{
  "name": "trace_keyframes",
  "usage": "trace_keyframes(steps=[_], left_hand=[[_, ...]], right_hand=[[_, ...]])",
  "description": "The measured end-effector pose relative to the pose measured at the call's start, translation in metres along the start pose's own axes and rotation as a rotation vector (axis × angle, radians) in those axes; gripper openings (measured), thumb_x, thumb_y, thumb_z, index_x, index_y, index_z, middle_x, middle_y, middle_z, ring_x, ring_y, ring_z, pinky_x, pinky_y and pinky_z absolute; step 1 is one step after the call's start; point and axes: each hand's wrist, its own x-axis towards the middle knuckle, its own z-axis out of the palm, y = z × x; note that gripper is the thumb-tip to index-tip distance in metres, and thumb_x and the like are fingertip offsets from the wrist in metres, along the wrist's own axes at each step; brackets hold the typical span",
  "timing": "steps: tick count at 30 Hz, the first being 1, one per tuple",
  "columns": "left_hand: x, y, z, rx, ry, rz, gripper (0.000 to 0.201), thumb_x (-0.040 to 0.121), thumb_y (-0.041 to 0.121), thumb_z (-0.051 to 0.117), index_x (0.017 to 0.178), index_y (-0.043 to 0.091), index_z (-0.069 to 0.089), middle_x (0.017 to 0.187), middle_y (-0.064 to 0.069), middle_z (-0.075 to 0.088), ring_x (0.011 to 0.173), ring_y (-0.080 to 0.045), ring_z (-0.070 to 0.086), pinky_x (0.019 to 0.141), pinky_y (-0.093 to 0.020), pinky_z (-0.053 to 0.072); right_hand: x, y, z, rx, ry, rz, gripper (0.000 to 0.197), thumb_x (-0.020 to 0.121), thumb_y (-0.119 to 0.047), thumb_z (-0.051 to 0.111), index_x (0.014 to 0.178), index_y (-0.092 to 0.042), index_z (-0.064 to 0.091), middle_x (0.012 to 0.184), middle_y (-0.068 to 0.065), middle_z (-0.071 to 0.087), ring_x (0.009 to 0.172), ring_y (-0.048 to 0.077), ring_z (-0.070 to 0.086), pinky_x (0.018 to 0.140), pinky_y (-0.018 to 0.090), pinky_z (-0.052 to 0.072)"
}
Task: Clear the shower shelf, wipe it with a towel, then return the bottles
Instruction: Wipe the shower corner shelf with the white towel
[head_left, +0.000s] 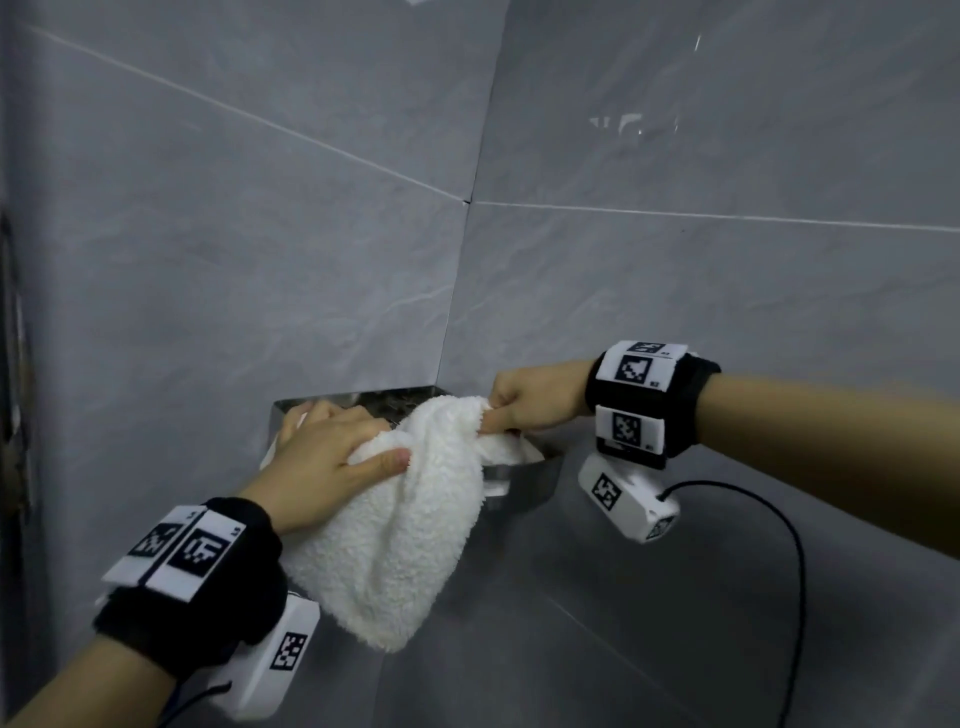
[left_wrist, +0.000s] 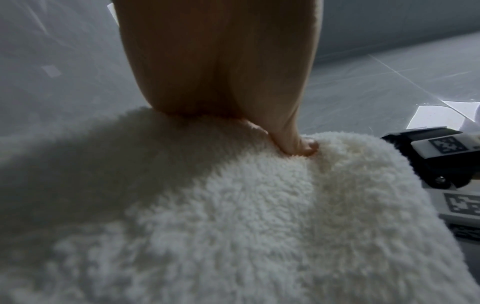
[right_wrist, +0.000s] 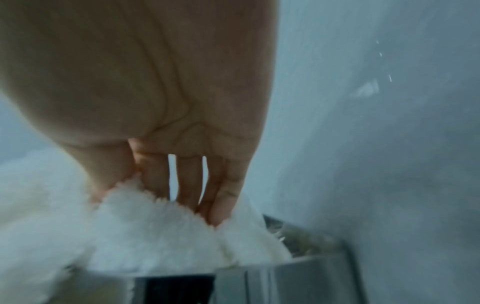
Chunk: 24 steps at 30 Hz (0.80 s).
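A steel corner shelf (head_left: 524, 475) is fixed where two grey tiled walls meet. A fluffy white towel (head_left: 405, 519) lies bunched in it and hangs down over its front edge. My left hand (head_left: 358, 436) lies on top of the towel at the shelf's left side, and its thumb (left_wrist: 309, 148) digs into a fold of the towel (left_wrist: 233, 216). My right hand (head_left: 491, 415) pinches the towel's upper right part with curled fingers. In the right wrist view its fingers (right_wrist: 182, 185) reach down into the towel (right_wrist: 155, 236) above the shelf's rim (right_wrist: 298, 273). No bottles are in view.
The grey tiled walls (head_left: 260, 234) close in on the shelf from behind and from the right. A black cable (head_left: 795, 571) loops down from the right wrist camera. A dark fixture (head_left: 13, 364) runs along the left edge of the view. Grey tiles (head_left: 571, 649) lie below.
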Motion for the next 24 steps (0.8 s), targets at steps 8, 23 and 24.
trace_keyframes(steps=[8, 23, 24], left_hand=[[-0.002, -0.003, -0.003, 0.014, -0.037, 0.023, 0.076, 0.051, 0.095, 0.013, 0.089, 0.042, 0.052, 0.084, 0.023, 0.047, 0.096, -0.009, 0.034, 0.106, -0.039, 0.012], [-0.007, 0.011, -0.003, 0.196, 0.008, -0.045, 0.08, 0.055, 0.077, 0.023, 0.098, 0.02, 0.061, 0.111, -0.002, 0.058, 0.108, -0.028, 0.045, 0.103, -0.042, 0.021], [-0.008, 0.011, -0.003, 0.206, 0.018, -0.035, 0.077, 0.058, 0.078, 0.027, 0.097, 0.02, 0.061, 0.111, -0.002, 0.058, 0.108, -0.028, 0.045, 0.103, -0.043, 0.022]], right_hand=[[-0.019, -0.011, 0.0, -0.219, -0.065, 0.061, 0.047, 0.098, -0.039, 0.04, 0.075, -0.002, 0.058, 0.075, 0.011, 0.059, 0.069, 0.022, 0.052, 0.07, 0.031, 0.045], [-0.023, -0.073, 0.104, 0.33, 0.726, 0.098, 0.067, 0.069, -0.061, 0.065, 0.122, -0.025, 0.043, 0.133, 0.006, 0.037, 0.125, 0.029, 0.032, 0.107, 0.048, 0.03], [-0.02, -0.065, 0.105, 0.346, 0.748, 0.06, 0.063, 0.07, -0.052, 0.07, 0.119, -0.022, 0.045, 0.13, 0.007, 0.038, 0.123, 0.028, 0.035, 0.107, 0.046, 0.032]])
